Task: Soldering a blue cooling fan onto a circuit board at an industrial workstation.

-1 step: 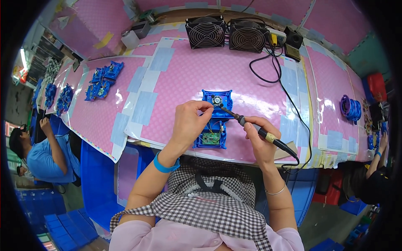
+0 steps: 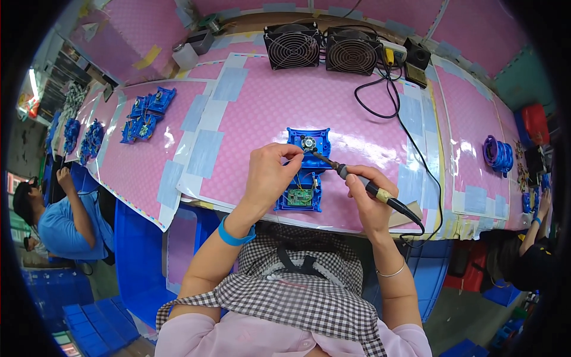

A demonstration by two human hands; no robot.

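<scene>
In front of me an opened blue plastic housing lies on the pink table. Its far half [image 2: 322,139] carries a small round speaker [image 2: 308,143]; its near half [image 2: 316,203] holds a green circuit board [image 2: 299,197], and thin wires run between the halves. My right hand [image 2: 372,199] grips a soldering iron [image 2: 357,176], its tip at the lower edge of the speaker. Beside that tip, my left hand [image 2: 273,172] is closed in a pinch on a thin wire. The fingertips partly hide the wire.
Two black fans [image 2: 292,47] stand at the back, with a soldering iron stand [image 2: 416,62] to their right. The iron's black cord [image 2: 410,128] loops over the table's right side. More blue housings [image 2: 146,116] lie left, and a blue bundle [image 2: 498,156] right. Co-workers [image 2: 71,223] sit at both sides.
</scene>
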